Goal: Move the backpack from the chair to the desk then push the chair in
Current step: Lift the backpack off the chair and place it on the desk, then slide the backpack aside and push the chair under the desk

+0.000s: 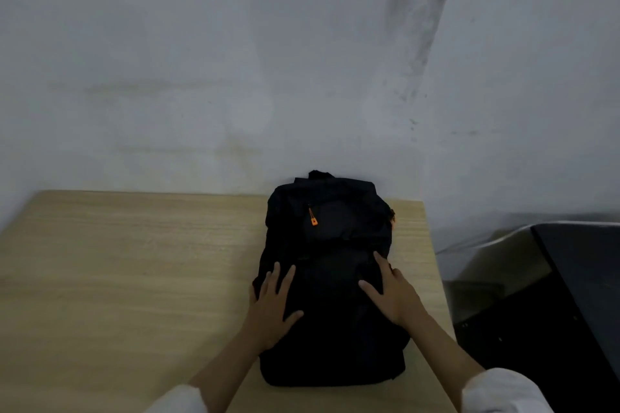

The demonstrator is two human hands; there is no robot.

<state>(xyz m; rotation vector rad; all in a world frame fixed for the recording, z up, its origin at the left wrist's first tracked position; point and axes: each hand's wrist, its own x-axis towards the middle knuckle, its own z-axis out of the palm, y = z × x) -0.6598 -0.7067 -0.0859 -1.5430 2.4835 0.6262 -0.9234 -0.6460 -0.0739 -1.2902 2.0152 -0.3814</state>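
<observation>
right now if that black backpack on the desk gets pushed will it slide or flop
The backpack looks soft: its fabric creases around the left hand and right hand. Lying flat on the smooth desk, it would probably slide, not tip.

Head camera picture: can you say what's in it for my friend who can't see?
A black backpack lies flat on a light wooden desk against a grey wall, with the left hand and right hand resting open on top of it. An orange zipper pull shows.
</observation>
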